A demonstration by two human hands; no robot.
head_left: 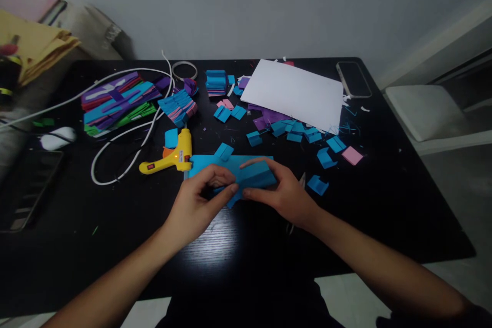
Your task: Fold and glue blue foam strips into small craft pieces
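Note:
Near the front middle of the black table, both hands hold a folded blue paper piece. My right hand grips its right part, thumb on the near side and fingers behind. At the piece's left end, my left hand pinches with thumb and fingertips; the exact contact is partly hidden. Under the hands lies a flat blue sheet, with a small creased blue piece on it. Just left of the sheet rests a yellow glue gun with its orange light lit. Scissors are partly hidden by my right hand.
Bundles of coloured paper strips lie at the left beside a looped white cable. A white sheet covers purple scraps. Small folded blue pieces are scattered at right. A phone lies at the back right, a mouse at left.

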